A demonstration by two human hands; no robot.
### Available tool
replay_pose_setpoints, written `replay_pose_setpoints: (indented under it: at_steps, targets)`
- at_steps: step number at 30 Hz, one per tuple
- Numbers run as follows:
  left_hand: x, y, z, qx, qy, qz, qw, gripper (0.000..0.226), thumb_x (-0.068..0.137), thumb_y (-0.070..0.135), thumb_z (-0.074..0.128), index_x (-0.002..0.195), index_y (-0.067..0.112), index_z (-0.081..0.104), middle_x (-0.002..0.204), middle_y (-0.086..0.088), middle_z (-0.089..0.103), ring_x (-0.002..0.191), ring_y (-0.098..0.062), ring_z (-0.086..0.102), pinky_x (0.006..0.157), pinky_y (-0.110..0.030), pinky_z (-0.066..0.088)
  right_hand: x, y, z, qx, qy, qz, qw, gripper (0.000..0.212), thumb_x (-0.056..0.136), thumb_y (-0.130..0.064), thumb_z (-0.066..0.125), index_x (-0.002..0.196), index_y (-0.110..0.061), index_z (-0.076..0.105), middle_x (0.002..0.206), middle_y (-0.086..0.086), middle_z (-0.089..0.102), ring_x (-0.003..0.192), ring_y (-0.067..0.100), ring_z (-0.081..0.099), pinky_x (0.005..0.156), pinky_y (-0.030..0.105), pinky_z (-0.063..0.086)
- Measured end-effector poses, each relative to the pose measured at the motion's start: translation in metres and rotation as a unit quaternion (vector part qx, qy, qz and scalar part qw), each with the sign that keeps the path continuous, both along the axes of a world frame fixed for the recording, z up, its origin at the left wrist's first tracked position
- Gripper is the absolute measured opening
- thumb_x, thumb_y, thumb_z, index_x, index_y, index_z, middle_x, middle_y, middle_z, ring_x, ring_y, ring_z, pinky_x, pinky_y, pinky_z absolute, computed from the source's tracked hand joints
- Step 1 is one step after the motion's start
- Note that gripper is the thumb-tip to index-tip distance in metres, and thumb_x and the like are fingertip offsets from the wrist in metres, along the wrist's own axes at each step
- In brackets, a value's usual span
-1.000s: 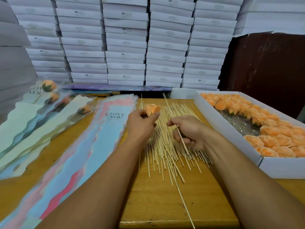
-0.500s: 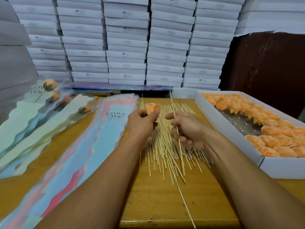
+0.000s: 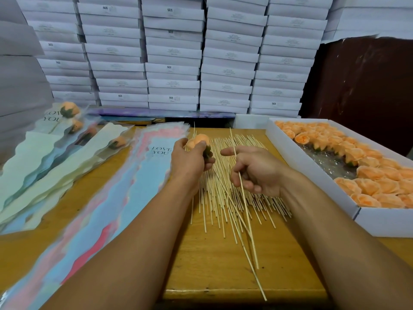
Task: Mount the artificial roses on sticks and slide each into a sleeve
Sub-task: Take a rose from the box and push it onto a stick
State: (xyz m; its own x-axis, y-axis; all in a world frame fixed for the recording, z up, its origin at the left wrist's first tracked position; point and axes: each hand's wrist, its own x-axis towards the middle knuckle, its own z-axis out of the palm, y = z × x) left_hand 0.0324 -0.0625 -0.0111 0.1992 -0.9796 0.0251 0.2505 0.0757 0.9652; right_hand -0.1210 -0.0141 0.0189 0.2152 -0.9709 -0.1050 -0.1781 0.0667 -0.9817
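The left hand (image 3: 190, 156) gripped 1 peach rose (image 3: 197, 140) over the far left edge of the stick pile (image 3: 232, 186), fingers curled round the bloom with its green base turned right. The right hand (image 3: 257, 168) pinched 1 stick (image 3: 242, 189) in curled fingers, index finger stretched out toward the rose. Against 1 second before, that stick had swung from lying slanted among the pile to standing nearly upright, its far tip risen above the hand and its near end trailing over the desk (image 3: 223, 276). The rose had turned a little, showing more of its green base. That reads as the stick picked and being lined up, so the likely next move was to push its tip into the base; the 2 were still apart. Unmounted roses filled the box (image 3: 312, 175) at right. The empty sleeves (image 3: 134, 186) lay fanned at left, and 4 sleeved roses (image 3: 71, 109) lay at far left
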Motion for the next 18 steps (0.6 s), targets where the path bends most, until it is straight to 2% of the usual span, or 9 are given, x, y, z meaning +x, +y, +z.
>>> replay_pose_setpoints:
  at_steps: [3, 5, 9, 11, 13, 15, 18]
  targets:
    - [0.002, 0.0, 0.001, 0.014, 0.051, -0.018, 0.998, 0.038, 0.101, 0.018, 0.055, 0.138, 0.016, 0.046, 0.091, -0.016, 0.072, 0.063, -0.018, 0.071, 0.057, -0.027, 0.058, 0.001, 0.003, 0.002, -0.001, 0.042, 0.026, 0.999, 0.026, 0.108, -0.019, 0.035, 0.118, -0.02, 0.059, 0.054, 0.009, 0.058, 0.032, 0.011, 0.04, 0.029, 0.018, 0.027]
    - [0.004, 0.0, 0.002, 0.026, 0.091, -0.036, 0.995, 0.032, 0.102, 0.018, 0.054, 0.132, 0.009, 0.051, 0.088, -0.017, 0.072, 0.061, -0.018, 0.071, 0.057, -0.026, 0.058, 0.002, 0.004, 0.002, -0.001, 0.051, 0.033, 0.998, 0.028, 0.11, -0.028, 0.035, 0.11, -0.016, 0.06, 0.054, 0.008, 0.058, 0.033, 0.011, 0.04, 0.03, 0.018, 0.027]
    - [0.007, 0.001, 0.006, 0.053, 0.163, -0.065, 0.983, 0.03, 0.102, 0.02, 0.054, 0.125, 0.0, 0.057, 0.082, -0.017, 0.072, 0.059, -0.017, 0.07, 0.054, -0.025, 0.057, 0.002, 0.006, 0.005, 0.026, 0.002, 0.081, 0.996, 0.025, 0.104, -0.011, 0.044, 0.098, 0.0, 0.066, 0.064, 0.013, 0.064, 0.037, 0.011, 0.048, 0.03, 0.019, 0.033]
    - [0.007, 0.002, 0.008, 0.06, 0.194, -0.074, 0.976, 0.031, 0.102, 0.02, 0.054, 0.123, -0.002, 0.058, 0.074, -0.015, 0.072, 0.057, -0.017, 0.07, 0.054, -0.026, 0.058, 0.001, 0.007, 0.007, 0.039, -0.014, 0.114, 0.993, 0.026, 0.099, 0.0, 0.044, 0.111, 0.001, 0.066, 0.065, 0.014, 0.064, 0.036, 0.009, 0.047, 0.029, 0.017, 0.034]
    - [0.008, 0.002, 0.008, 0.06, 0.211, -0.079, 0.972, 0.031, 0.102, 0.02, 0.055, 0.124, -0.002, 0.058, 0.068, -0.012, 0.072, 0.057, -0.016, 0.07, 0.059, -0.028, 0.06, -0.001, 0.007, 0.007, 0.049, -0.021, 0.136, 0.989, 0.042, 0.097, 0.005, 0.04, 0.131, -0.01, 0.059, 0.063, 0.013, 0.061, 0.034, 0.008, 0.045, 0.028, 0.017, 0.032]
    - [0.008, 0.001, 0.008, 0.06, 0.219, -0.077, 0.971, 0.032, 0.102, 0.02, 0.055, 0.124, -0.003, 0.059, 0.07, -0.013, 0.071, 0.057, -0.016, 0.069, 0.059, -0.029, 0.06, -0.003, 0.008, 0.008, 0.039, 0.001, 0.15, 0.988, 0.042, 0.103, -0.004, 0.039, 0.139, -0.022, 0.054, 0.058, 0.01, 0.057, 0.032, 0.007, 0.041, 0.027, 0.016, 0.028]
    - [0.008, 0.003, 0.01, 0.057, 0.223, -0.085, 0.969, 0.034, 0.102, 0.019, 0.055, 0.127, -0.004, 0.058, 0.086, -0.018, 0.069, 0.066, -0.019, 0.068, 0.056, -0.029, 0.06, -0.003, 0.01, 0.007, 0.019, 0.047, 0.15, 0.987, 0.033, 0.11, -0.025, 0.039, 0.137, -0.032, 0.056, 0.053, 0.005, 0.054, 0.031, 0.006, 0.037, 0.028, 0.016, 0.025]
